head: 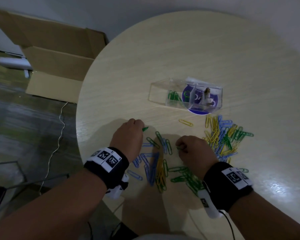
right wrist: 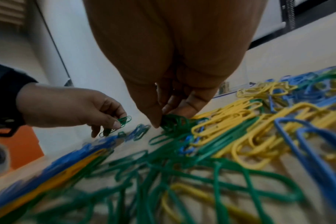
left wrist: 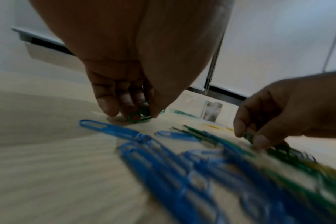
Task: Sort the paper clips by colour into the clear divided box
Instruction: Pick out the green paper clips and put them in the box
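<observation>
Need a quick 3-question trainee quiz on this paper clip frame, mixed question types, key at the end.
1. True or false: the clear divided box already holds green clips.
2. What colour are the clips pinched by the left hand?
A. blue
B. green
C. yellow
3. Fill in: the lone clip lying between the box and the hands is ____.

Key:
1. True.
2. B; the right hand also pinches green.
3. Yellow.

One clear divided plastic box; one round pale wooden tabletop; two hands; green, blue, yellow plastic-coated paper clips, dozens, tangled, exact counts unclear; one brown cardboard box.
</observation>
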Tool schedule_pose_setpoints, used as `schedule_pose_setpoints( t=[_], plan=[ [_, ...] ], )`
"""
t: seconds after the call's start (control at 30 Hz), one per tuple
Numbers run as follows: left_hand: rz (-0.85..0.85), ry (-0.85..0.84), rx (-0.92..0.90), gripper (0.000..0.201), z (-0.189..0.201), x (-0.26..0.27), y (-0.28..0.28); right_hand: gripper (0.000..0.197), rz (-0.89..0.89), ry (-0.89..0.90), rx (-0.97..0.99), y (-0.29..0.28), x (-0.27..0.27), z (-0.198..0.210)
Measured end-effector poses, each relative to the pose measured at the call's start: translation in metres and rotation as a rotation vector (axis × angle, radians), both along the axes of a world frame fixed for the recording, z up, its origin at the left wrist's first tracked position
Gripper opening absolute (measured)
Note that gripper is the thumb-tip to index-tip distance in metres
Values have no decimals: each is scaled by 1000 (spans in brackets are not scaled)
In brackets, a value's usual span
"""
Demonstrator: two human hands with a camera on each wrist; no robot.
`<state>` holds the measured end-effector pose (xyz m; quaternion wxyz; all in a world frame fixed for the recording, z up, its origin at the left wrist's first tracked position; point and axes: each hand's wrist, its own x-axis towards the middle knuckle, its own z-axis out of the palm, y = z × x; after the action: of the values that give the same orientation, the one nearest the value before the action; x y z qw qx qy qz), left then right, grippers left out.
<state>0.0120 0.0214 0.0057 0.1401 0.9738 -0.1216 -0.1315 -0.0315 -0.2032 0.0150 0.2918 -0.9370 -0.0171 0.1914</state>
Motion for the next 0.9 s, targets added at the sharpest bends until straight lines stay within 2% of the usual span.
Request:
schedule_pose_setpoints(
  t=[0.17,0.3,0.37,0.47,0.63,0.77,0.83,0.9],
  plan=[
    [259,81,-300,16,31,32,-17,12,-341,-28,256,-17,24,23],
    [386,95,-599,7,56,67,-52,16,-501,-145,376,-30,76,44],
    [408,87,-673,8,59,84,-69,16,-536,-193,391,-31,102,51],
    [372,28,-638,16,52,104,-86,12,-550,-226,374,-30,133,54],
    [250,-75,-454,31,50,105,-95,9,-585,-228,296,-23,151,43],
    [246,-149,-548,24,51,90,-74,6,-505,-201,215,-24,131,44],
    [192,-176,-481,20,50,76,-54,7,-503,-237,224,-27,108,49],
    [108,-128,-358,19,46,53,-33,9,-420,-262,166,-29,75,49]
  ],
)
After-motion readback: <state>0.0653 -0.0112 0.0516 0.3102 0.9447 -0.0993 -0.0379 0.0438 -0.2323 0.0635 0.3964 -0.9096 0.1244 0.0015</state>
